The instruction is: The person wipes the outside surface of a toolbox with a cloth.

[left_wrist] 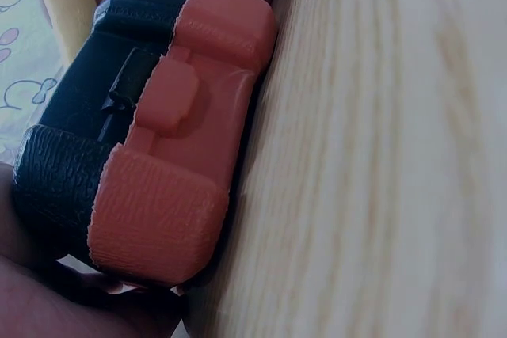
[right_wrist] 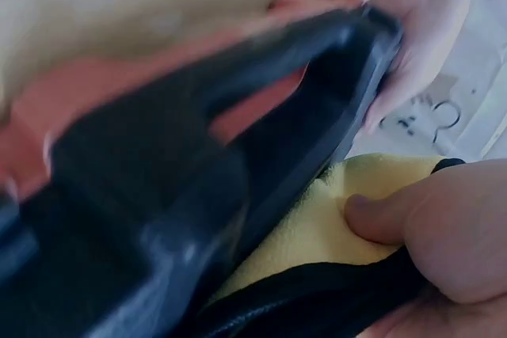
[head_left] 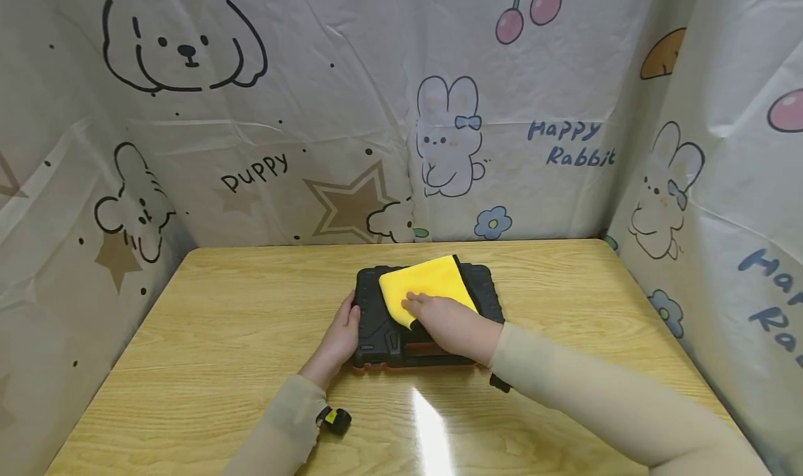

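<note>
A black hard-plastic tool case (head_left: 370, 329) with an orange-red lower half (left_wrist: 162, 219) lies flat on the table, its handle side facing me. My left hand (head_left: 341, 329) holds the case's left side, thumb at the upper edge; part of it shows at the corner in the left wrist view. A folded yellow cloth (head_left: 433, 277) with black edging lies slanted across the lid. On the cloth my right hand (head_left: 448, 323) rests with fingers extended. The right wrist view shows its thumb (right_wrist: 376, 218) pressing the cloth (right_wrist: 317, 227) beside the case's handle (right_wrist: 277, 57).
The wooden table (head_left: 219, 336) extends around the case on all sides. A printed curtain (head_left: 351, 113) with cartoon animals stands along the back and both sides. Small black cameras, one (head_left: 337, 421) on the left wrist, hang near the tabletop.
</note>
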The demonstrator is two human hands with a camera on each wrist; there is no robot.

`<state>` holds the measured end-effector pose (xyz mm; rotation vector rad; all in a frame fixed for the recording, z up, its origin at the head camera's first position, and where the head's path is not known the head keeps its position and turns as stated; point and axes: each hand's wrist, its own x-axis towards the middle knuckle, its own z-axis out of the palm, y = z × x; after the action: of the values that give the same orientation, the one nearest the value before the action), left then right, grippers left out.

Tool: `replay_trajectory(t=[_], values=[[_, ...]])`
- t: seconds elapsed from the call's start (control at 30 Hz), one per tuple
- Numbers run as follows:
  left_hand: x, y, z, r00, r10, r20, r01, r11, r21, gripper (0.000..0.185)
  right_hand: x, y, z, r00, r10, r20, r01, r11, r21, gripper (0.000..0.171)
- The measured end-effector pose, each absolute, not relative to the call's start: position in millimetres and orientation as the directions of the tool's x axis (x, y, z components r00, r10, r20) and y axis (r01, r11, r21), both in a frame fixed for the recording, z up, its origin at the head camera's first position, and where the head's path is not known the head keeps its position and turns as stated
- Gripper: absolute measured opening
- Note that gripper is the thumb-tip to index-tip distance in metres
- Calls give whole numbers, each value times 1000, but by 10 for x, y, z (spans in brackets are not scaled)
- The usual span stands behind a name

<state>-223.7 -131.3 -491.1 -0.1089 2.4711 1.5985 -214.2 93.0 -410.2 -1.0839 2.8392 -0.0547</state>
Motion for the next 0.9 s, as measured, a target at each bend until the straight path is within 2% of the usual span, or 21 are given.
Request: replay_trajectory(t=[0.43,0.9], values=[[-2235,-1316,-4903,-984,52,-173,-136,415,900,56,-2630,1035,-4116,-801,-595,-72,-588,803,-93,39],[-2228,-1321,-4903,-984,43,-173,-140,417,898,55,-2795,1124,-4120,-821,-568,-52,-562,821,-101,40]])
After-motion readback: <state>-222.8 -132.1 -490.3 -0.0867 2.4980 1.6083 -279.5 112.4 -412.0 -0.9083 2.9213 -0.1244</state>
